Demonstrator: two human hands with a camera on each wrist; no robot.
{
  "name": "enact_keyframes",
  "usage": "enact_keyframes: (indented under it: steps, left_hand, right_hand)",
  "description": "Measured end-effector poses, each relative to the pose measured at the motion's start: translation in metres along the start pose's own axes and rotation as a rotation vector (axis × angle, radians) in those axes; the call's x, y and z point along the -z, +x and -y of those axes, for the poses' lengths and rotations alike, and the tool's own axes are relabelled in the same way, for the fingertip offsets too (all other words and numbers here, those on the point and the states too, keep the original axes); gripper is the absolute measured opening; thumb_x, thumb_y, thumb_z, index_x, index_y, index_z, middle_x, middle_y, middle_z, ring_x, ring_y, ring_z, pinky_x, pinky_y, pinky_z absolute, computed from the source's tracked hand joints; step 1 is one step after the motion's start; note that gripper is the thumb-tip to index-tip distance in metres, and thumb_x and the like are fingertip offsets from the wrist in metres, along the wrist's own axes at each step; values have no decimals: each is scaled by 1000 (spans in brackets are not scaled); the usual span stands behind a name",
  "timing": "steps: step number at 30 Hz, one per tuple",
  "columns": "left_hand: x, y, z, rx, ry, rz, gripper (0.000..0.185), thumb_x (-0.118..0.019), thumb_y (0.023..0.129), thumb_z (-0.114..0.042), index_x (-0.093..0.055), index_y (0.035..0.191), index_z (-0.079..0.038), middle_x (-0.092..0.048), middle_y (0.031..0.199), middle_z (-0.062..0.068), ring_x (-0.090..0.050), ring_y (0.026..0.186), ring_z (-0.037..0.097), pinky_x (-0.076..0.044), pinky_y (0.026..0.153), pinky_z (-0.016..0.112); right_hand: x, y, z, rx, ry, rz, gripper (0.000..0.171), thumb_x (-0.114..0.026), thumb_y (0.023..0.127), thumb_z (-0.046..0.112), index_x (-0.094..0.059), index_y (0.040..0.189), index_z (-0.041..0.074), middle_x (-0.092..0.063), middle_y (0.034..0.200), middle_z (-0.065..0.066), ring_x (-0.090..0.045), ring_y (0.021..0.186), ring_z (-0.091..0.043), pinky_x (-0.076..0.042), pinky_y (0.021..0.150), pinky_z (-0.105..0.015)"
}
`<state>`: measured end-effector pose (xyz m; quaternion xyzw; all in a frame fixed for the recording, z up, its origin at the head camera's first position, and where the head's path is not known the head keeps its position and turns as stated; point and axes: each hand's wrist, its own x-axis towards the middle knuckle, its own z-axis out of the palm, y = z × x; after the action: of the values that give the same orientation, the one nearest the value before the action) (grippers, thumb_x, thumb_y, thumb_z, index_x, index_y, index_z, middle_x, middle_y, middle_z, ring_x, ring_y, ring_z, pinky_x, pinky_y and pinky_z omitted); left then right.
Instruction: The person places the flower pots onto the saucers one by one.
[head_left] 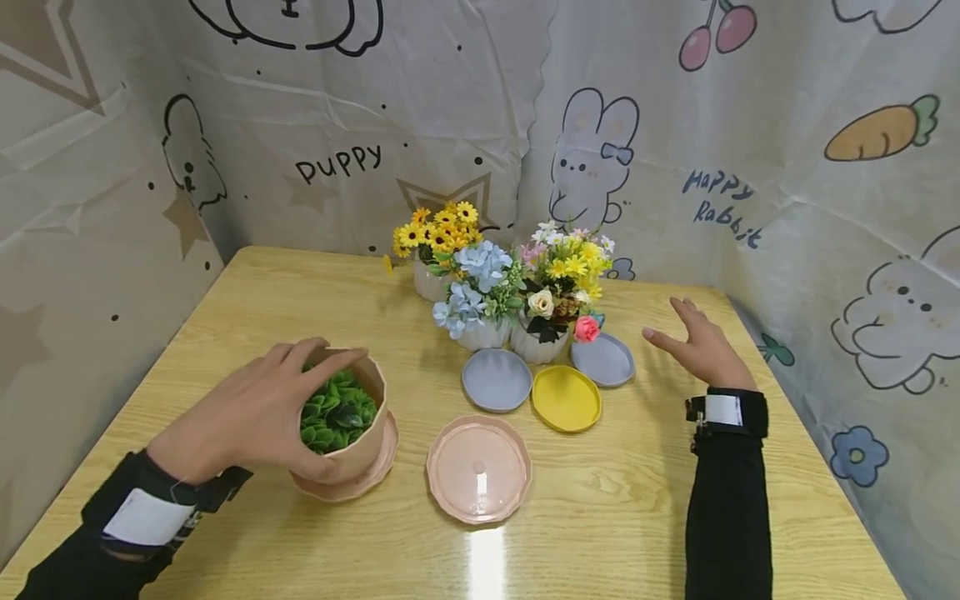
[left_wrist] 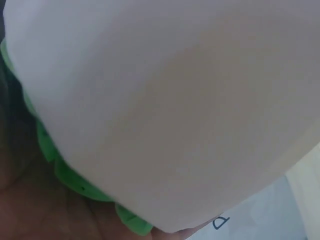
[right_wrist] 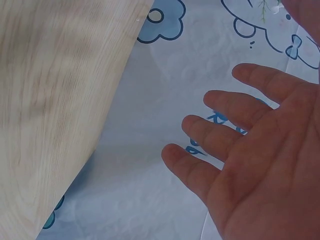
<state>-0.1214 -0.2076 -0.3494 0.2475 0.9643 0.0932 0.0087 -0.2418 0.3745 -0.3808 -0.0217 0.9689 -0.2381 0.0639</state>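
Note:
My left hand (head_left: 251, 408) grips a pink flowerpot (head_left: 366, 446) by its rim, thumb on the near side and fingers on the far side. Green leafy plants (head_left: 337, 412) fill the pot. Under it shows a pink scalloped saucer (head_left: 388, 467). In the left wrist view the pot's pale wall (left_wrist: 190, 115) takes up most of the picture, with leaves (left_wrist: 82, 182) poking past the rim. My right hand (head_left: 705, 346) is held over the right side of the table, holding nothing; in the right wrist view its fingers (right_wrist: 200, 167) are spread.
A second pink saucer (head_left: 478, 471) lies front centre. Behind it are two grey-blue saucers (head_left: 497, 380) and a yellow saucer (head_left: 566, 398). White pots with yellow flowers (head_left: 442, 229), blue flowers (head_left: 483, 267) and mixed flowers (head_left: 573, 267) stand near the back. Printed curtains (head_left: 465, 100) surround the table.

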Motion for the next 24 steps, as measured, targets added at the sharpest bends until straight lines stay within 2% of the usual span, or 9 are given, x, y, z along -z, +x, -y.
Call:
enact_keyframes:
  steps: [4,9,11,14,20,24]
  left_hand:
    - [-1,-3,-2,-14,-9,12,123,-74,67,-92,-37,167,-32,-37,164,28,-50,138,57,-45,102,76]
    - [2,-7,-17,-65,12,-19,115,-69,76,-91,-32,169,-35,-20,173,29,-32,151,60,-38,108,80]
    - [3,-7,-26,-101,19,-51,107,-68,82,-85,-33,169,-34,-17,175,26,-26,155,58,-37,110,78]
    - [2,-4,-43,-169,32,-90,105,-68,84,-82,-32,170,-33,-16,177,22,-22,158,53,-37,113,74]
    - [-3,9,-77,-335,25,-133,109,-69,82,-84,-33,170,-30,-16,177,19,-24,159,47,-40,116,68]
    - [-10,22,-94,-415,-6,-147,107,-74,81,-80,-37,169,-30,-14,178,16,-25,159,47,-42,115,65]
  right_hand:
    - [-4,-1,-2,-1,-1,10,106,-58,103,66,-9,171,0,-3,174,-33,-2,159,-57,-10,124,-75]
    - [-11,-5,0,3,5,7,105,-59,103,64,-11,170,-1,-6,174,-33,-3,159,-56,-10,124,-74]
    - [-13,-6,3,8,5,0,104,-60,103,63,-12,170,-1,-7,174,-33,-3,159,-56,-10,124,-74]
    - [-13,-7,6,15,3,-13,103,-61,103,61,-13,170,0,-8,174,-33,-4,159,-57,-10,124,-75]
    - [-6,-5,11,29,-11,-35,103,-61,103,61,-12,171,0,-10,174,-33,-6,159,-57,-11,124,-75]
    - [0,-3,13,22,-19,-43,104,-61,103,62,-12,171,1,-10,173,-33,-7,159,-57,-12,123,-76]
